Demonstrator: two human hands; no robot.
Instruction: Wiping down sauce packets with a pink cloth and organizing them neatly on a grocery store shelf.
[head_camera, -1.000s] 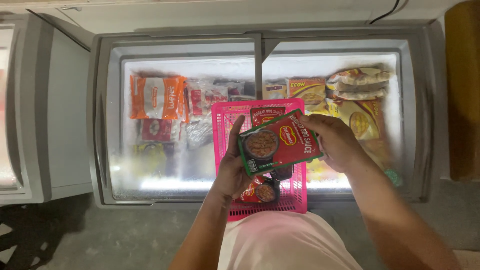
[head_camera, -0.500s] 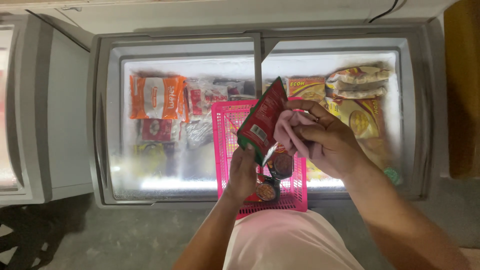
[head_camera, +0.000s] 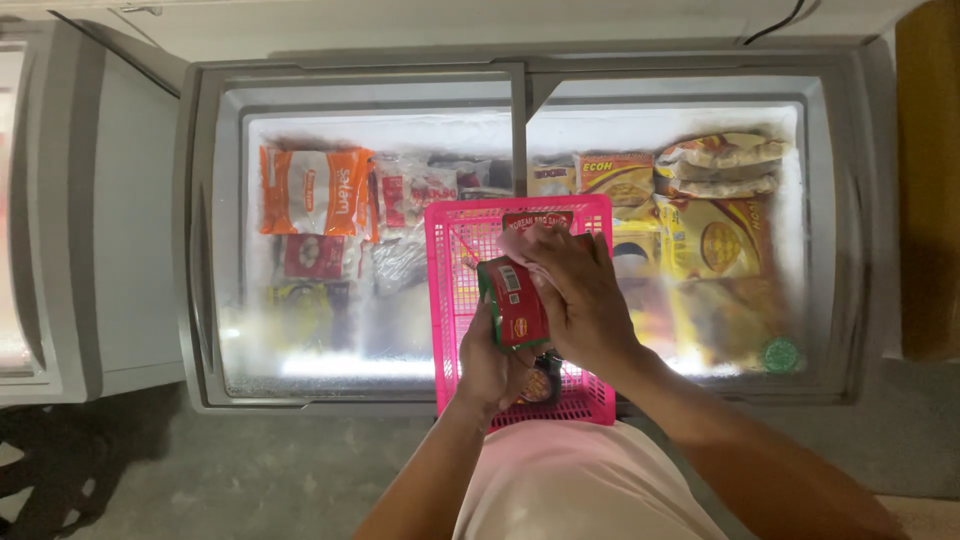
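Both hands on one packet! The right hand (head_camera: 580, 300) has its grip closed over the top of the red and green food packet (head_camera: 513, 303), fingers curled down its upper edge. The left hand (head_camera: 490, 362) clamps the packet's lower end from beneath, thumb side up. The packet stands on edge, just above the pink basket (head_camera: 452, 300), which rests on the chest freezer (head_camera: 200, 230) lid. Both forearms reach forward from the bottom edge. Frosted glass blurs the packs below the basket; a dark item (head_camera: 545, 375) inside the basket is half hidden by the wrists.
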